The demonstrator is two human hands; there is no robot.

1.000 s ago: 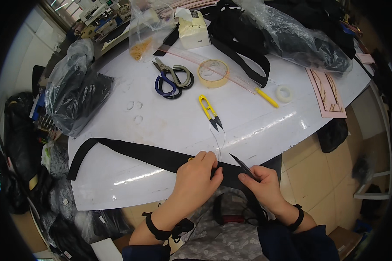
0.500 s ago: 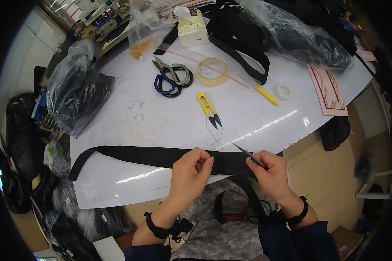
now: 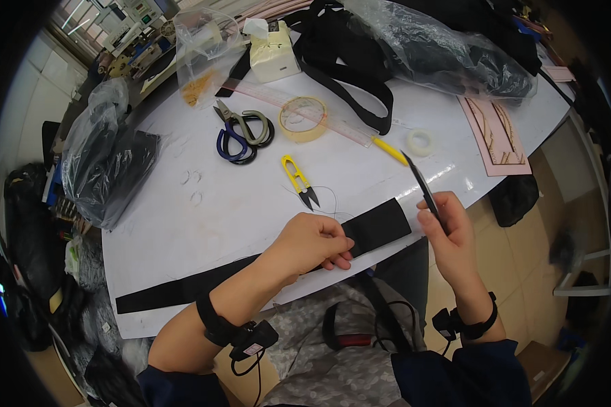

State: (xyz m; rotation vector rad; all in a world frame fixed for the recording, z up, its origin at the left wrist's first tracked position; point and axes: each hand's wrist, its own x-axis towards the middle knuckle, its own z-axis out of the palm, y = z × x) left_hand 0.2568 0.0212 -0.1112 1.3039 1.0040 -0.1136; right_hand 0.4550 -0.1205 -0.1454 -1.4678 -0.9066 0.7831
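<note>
A long black fabric strip (image 3: 381,229) lies slantwise along the near edge of the white table, its right end higher than its left. My left hand (image 3: 311,243) is closed on the strip right of its middle, fingers curled at the near edge. To the right of the strip's end, my right hand (image 3: 451,230) is raised and grips slim black tweezers (image 3: 421,182), tips pointing up and away. Yellow thread snips (image 3: 296,178) rest beyond the strip, with loose dark thread (image 3: 334,197) beside them.
Farther back lie scissors (image 3: 241,139), a tape roll (image 3: 303,119), a clear ruler (image 3: 346,126), a yellow-handled tool (image 3: 390,150) and a small white tape roll (image 3: 420,142). Plastic-wrapped black goods (image 3: 112,169) stand left. A pink board (image 3: 497,139) sits at the right edge.
The strip has turned, its right end swinging away from me and its left end toward me. My right hand has left the strip and lifted the tweezers up and right.
</note>
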